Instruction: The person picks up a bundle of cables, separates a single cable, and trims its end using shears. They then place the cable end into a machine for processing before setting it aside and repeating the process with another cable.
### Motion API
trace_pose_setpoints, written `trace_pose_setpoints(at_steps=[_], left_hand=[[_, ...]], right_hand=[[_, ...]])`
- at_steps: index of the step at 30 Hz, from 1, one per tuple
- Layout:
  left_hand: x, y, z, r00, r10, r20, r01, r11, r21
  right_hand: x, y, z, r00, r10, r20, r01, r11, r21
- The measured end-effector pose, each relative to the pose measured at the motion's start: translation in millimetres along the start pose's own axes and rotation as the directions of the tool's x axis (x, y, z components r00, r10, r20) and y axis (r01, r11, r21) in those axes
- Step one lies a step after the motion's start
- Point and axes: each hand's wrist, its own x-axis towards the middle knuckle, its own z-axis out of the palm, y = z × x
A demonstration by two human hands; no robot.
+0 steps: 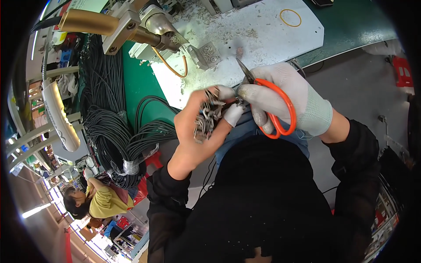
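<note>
The left hand (187,128), bare apart from white finger cots (233,115) on thumb and forefinger, is curled around a cluster of small bent metal clips (204,124), which lies within the grip, between the thumb and the folded fingers. The right hand (303,94), in a white knit glove, grasps orange-handled scissors (291,107), their dark tip pointing up and left. Both sets of fingertips meet at a small dark piece, too hidden to make out. The hands are over the person's lap, just in front of the near edge of a pale metal plate (272,41) strewn with scraps. Beyond it, the green bench (351,37) curves away to the right, with grey floor (351,83) between its edge and the right sleeve. To the left, a machine's brass-coloured cylinder (90,22) and black cables (109,131) crowd that side.
</note>
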Motion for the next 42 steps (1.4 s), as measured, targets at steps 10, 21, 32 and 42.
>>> trace_pose_setpoints(at_steps=[10,21,32,42], left_hand=[[-5.1,-13.0,-16.5,0.985,0.162,0.055,-0.161,0.986,-0.037],[-2.2,-0.7,-26.6,0.854,-0.495,-0.16,0.391,0.813,-0.431],[-5.8,0.7,-9.0,0.934,-0.281,-0.219,0.214,0.935,-0.284],[0.4,4.8,-11.8,0.926,-0.308,-0.218,0.243,0.928,-0.281]], right_hand=[[13.1,27.5,11.9,0.936,-0.34,0.09,0.349,0.93,-0.117],[26.2,23.4,19.1,0.426,-0.903,0.065,0.45,0.148,-0.881],[6.1,23.1,27.3,0.946,-0.323,-0.005,0.272,0.807,-0.523],[13.1,40.5,35.6,0.896,-0.437,-0.078,0.359,0.816,-0.453]])
